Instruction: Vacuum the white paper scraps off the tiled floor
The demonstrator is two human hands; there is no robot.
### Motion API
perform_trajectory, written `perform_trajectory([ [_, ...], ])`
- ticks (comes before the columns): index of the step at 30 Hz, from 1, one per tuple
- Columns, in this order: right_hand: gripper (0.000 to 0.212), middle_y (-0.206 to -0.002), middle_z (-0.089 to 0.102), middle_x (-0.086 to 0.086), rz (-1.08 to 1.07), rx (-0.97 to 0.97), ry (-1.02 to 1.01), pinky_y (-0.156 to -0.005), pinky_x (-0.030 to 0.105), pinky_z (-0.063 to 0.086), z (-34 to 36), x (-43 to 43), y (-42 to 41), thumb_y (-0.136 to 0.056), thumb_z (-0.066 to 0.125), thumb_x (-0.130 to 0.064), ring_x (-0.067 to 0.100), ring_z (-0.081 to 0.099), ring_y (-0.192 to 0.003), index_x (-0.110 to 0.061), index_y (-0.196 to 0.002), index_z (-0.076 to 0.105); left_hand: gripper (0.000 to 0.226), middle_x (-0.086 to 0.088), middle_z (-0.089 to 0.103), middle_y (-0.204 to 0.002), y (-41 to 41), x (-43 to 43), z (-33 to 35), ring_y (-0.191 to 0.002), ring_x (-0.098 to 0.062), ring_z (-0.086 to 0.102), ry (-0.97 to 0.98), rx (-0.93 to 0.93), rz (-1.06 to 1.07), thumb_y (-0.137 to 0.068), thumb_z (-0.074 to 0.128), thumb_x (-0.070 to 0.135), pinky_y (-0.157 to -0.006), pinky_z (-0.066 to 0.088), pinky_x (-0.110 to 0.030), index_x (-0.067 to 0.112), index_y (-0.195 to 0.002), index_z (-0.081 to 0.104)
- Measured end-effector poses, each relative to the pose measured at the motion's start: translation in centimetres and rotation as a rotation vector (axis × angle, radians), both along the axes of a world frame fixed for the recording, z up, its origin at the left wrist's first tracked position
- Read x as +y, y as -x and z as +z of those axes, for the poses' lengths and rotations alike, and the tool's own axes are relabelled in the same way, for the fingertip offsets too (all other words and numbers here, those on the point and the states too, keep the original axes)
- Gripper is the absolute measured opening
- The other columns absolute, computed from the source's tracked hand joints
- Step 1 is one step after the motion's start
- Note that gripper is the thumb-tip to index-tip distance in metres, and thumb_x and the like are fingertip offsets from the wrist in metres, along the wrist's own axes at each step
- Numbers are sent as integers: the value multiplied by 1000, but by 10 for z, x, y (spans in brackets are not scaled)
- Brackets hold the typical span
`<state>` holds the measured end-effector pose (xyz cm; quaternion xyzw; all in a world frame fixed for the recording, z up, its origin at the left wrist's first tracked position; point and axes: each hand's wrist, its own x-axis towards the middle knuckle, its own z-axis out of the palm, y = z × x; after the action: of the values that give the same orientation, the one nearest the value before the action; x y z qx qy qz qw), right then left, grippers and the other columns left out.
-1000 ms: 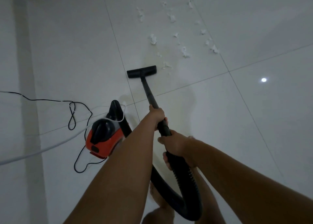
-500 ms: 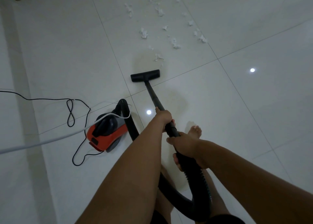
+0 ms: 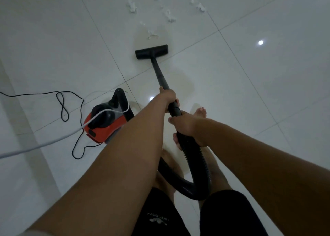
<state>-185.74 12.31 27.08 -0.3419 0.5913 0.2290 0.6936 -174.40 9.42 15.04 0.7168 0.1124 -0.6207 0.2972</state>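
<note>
- The left arm reaches forward from the lower left of the view, nearly straight, and ends at the left hand [image 3: 167, 97] on the black wand [image 3: 158, 69].
- The left hand's fingers [image 3: 176, 101] are curled tightly round the wand at its lower end. The knuckles are on top and the fingertips just peek out on the right side.
- The right arm comes in from the lower right, bent slightly inward. The right hand [image 3: 187, 126] sits just behind the left one, and the two are close but not touching.
- The right hand grips where the wand meets the ribbed black hose [image 3: 198, 164]. Its thumb lies across the top, and its fingers [image 3: 175, 140] wrap underneath and show below the hose.
- The wand slopes away from both hands down to the flat nozzle [image 3: 151, 52], which rests on the tiled floor [image 3: 250, 93] with its wide side facing away.
- The white paper scraps [image 3: 169, 17] lie scattered on the floor beyond the nozzle, towards the top edge. The nearest one [image 3: 151, 34] lies just ahead of the nozzle and apart from it.
- The hose loops down between the person's legs and curves back up towards the left.
- The red and black vacuum body [image 3: 105, 126] stands on the floor just left of the left forearm.
- A thin black cord [image 3: 62, 103] loops on the tiles to its left, and a white cable [image 3: 53, 141] crosses over its top.
- A bare foot [image 3: 200, 111] shows just beyond the right hand, and dark shorts [image 3: 160, 218] fill the bottom edge.
</note>
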Motion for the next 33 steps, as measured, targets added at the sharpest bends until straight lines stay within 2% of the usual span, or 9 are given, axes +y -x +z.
perform_trajectory([
  [8,38,-67,59,12,-45,-12,19,-50,32,55,-24,-12,-5,-105,46,-30,19,56,-44,-30,-142,39,57,-9,56,-86,-7,-18,-18,-57,-13,52,-8,-26,-1,-109,37,25,-51,50,-26,43,-158,15],
  [11,43,-72,62,11,1,-14,76,-66,39,60,-36,-19,-2,-105,47,-35,21,61,-53,-30,-146,36,55,-9,55,-81,-4,-28,-27,-56,-14,51,10,-31,3,-109,37,28,-53,50,-29,42,-158,15],
  [14,47,-89,58,5,108,2,180,-97,49,57,-48,-26,8,-105,47,-36,26,62,-85,-30,-150,34,53,-8,54,-72,6,-35,-33,-52,-14,50,15,-27,2,-110,36,31,-51,50,-29,42,-157,15],
  [16,49,-94,58,5,153,14,203,-101,51,55,-51,-33,14,-104,48,-38,26,62,-90,-31,-150,33,53,-8,53,-70,13,-39,-33,-52,-15,50,12,-26,-7,-110,36,32,-52,51,-30,43,-157,14],
  [18,51,-95,61,7,171,27,193,-96,51,58,-50,-39,17,-103,49,-38,27,65,-85,-32,-149,28,53,-8,53,-70,16,-44,-33,-53,-15,50,8,-24,-9,-110,36,32,-57,52,-31,42,-157,14],
  [23,54,-65,61,8,97,4,145,-55,35,62,-53,-58,11,-104,50,-31,18,62,-46,-35,-149,23,55,-8,54,-72,6,-60,-31,-54,-14,50,10,-40,1,-110,35,31,-53,52,-30,40,-159,11],
  [25,52,-70,61,9,111,5,154,-56,35,61,-53,-63,7,-104,50,-30,19,62,-49,-33,-149,25,58,-8,54,-74,2,-66,-31,-55,-14,51,-2,-38,-6,-110,34,32,-58,55,-31,44,-160,6],
  [29,46,-74,60,10,113,9,154,-60,37,62,-52,-75,8,-104,51,-28,21,61,-54,-30,-145,31,61,-8,55,-72,1,-75,-35,-57,-16,53,-19,-62,-57,-110,32,33,-82,59,-40,46,-160,-2],
  [33,47,-73,62,11,153,6,143,-50,30,56,-52,-94,8,-105,50,-32,19,59,-49,-32,-148,31,63,-9,56,-75,0,-92,-37,-58,-16,53,-13,-71,-18,-110,33,33,-80,60,-39,47,-160,-2],
])
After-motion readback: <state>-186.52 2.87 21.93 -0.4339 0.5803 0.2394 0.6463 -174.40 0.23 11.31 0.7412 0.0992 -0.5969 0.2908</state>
